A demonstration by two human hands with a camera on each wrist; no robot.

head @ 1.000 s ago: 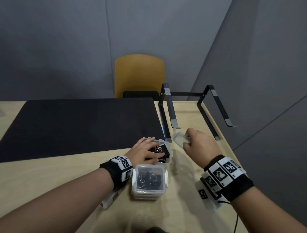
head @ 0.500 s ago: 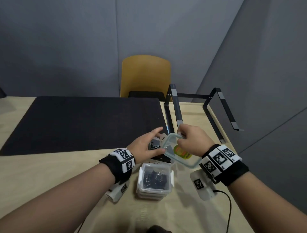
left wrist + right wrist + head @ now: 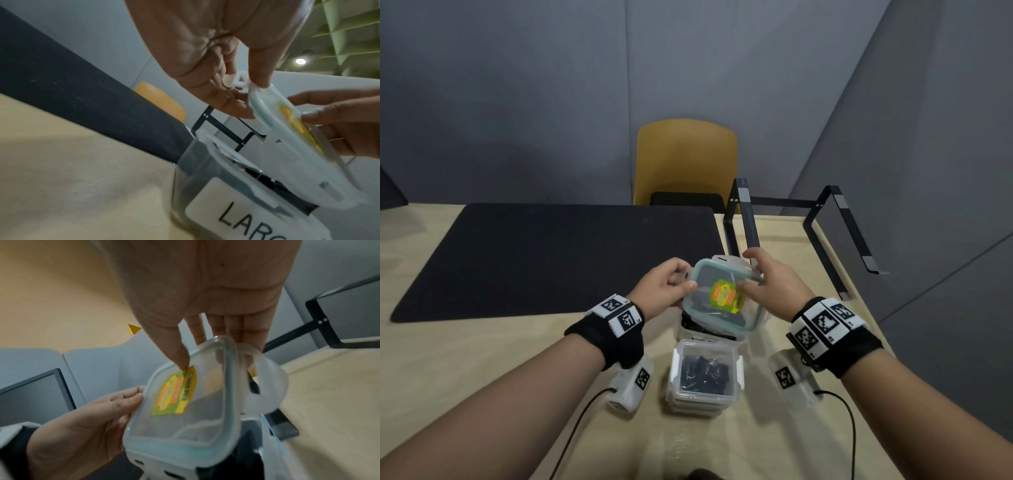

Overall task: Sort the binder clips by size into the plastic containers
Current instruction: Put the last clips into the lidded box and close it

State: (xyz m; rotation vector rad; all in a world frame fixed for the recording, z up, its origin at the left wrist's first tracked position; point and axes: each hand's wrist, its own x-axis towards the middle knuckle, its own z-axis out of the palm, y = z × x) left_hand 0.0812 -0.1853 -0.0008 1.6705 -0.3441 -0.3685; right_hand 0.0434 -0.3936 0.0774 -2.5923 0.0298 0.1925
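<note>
A clear lid point(image 3: 722, 301) with a teal seal and a yellow-green sticker hangs tilted just above the far container point(image 3: 688, 329). That container is labelled "LARG" point(image 3: 226, 186) and holds black binder clips. My left hand point(image 3: 685, 277) pinches the lid's left edge point(image 3: 257, 91). My right hand point(image 3: 751, 270) grips the lid point(image 3: 185, 402) at its far right side, with the thumb on the sticker. A second container point(image 3: 703, 373), closed and with small black clips inside, stands nearer to me.
A black mat point(image 3: 558, 257) covers the table's left and far part. A black metal stand point(image 3: 808, 233) rises right behind the containers, near the table's right edge. A yellow chair point(image 3: 685, 161) stands beyond the table. Cables trail from both wrist cameras.
My right hand carried the lid from the right to above the far container. My left hand left the container and took the lid's left edge.
</note>
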